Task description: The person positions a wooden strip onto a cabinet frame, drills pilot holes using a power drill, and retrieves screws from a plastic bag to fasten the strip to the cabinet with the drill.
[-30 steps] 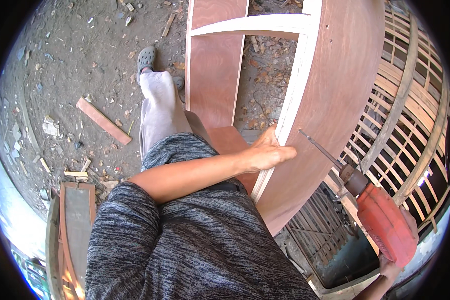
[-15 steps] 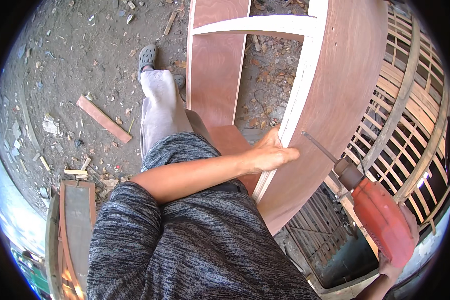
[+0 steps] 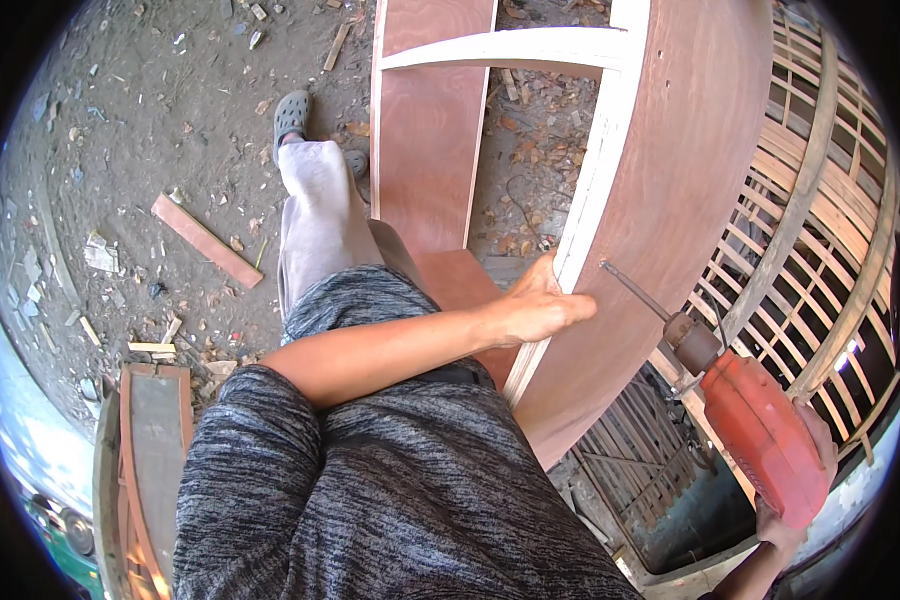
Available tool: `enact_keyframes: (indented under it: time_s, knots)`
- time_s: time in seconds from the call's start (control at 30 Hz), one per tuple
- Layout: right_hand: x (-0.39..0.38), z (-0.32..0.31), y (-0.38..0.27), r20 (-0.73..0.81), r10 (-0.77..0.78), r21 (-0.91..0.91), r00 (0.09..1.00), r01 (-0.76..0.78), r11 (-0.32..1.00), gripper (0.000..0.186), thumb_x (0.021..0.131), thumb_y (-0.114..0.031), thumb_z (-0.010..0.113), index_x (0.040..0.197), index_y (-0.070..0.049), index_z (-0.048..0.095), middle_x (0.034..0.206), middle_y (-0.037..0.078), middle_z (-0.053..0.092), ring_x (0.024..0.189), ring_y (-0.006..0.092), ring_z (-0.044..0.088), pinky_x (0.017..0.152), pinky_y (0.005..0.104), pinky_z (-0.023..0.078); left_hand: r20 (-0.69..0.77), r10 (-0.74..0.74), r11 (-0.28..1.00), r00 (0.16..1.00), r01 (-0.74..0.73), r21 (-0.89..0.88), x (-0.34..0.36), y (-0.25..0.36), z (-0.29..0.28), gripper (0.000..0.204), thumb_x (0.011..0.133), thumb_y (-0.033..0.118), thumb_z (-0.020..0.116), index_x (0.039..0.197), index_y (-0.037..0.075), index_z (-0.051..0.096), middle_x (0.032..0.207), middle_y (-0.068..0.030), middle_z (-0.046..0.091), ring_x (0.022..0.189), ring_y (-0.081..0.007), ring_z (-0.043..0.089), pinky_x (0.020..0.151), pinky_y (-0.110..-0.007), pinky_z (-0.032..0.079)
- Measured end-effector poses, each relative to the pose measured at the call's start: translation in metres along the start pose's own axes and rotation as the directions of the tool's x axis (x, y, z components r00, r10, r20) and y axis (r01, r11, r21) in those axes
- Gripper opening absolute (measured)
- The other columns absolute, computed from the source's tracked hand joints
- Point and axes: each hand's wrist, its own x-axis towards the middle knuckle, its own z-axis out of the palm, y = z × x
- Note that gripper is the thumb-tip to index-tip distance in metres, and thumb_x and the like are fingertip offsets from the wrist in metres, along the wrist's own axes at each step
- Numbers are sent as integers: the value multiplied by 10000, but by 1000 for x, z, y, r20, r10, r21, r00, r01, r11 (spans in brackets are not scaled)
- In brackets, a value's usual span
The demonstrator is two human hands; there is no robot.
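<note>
- The left hand is clamped on the pale edge of a long brown board, thumb over the outer face and fingers tucked round behind.
- The board runs from below that grip up well past it, its broad face turned right.
- The right hand, partly hidden from me, is wrapped round a red drill, low and to the right of the left one.
- The drill's long bit points back toward the left grip; its tip seems to touch the board just beside the thumb.
- Well beyond the left hand, a white crossbar joins the board to a second brown panel.
- Wooden slats spread out to the right of the left grip.
- Far left of both hands, a loose plank lies on the dirt.
</note>
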Motion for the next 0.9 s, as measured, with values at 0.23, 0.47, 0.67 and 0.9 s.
enact_keyframes:
  time_s: [0.23,0.47,0.67,0.9]
  knots:
    - [15,9,-16,-48,28,162,998,-20,987,928,743,-748,573,1242,34,608,1166,167,631,1128,306,572,973,405,415,1,13,998,1000,-13,56,0,-1,-2,327,765,28,618,1086,18,560,720,45,518,632,-42,454,517,-246,361]
    - [17,5,-3,-6,-141,55,990,141,989,1060,715,-866,475,1243,45,600,1224,187,627,1145,313,568,986,420,403,6,54,996,999,-55,64,2,-7,-3,420,769,25,611,1180,-2,526,861,-3,561,770,-80,516,651,-263,458]
    - [14,4,-16,-63,-96,169,993,105,980,951,738,-775,544,1251,23,609,1210,174,634,1120,297,580,993,395,406,15,23,999,1000,-24,29,1,0,-1,402,780,15,609,1173,3,529,846,11,555,731,-57,500,594,-246,429]
    - [20,-4,-26,35,-29,92,999,25,995,908,722,-659,630,1318,20,545,1272,179,583,1146,286,577,1017,404,393,2,21,998,1000,-21,57,1,0,2,317,772,13,603,1086,16,563,768,42,528,661,-39,463,528,-239,366]
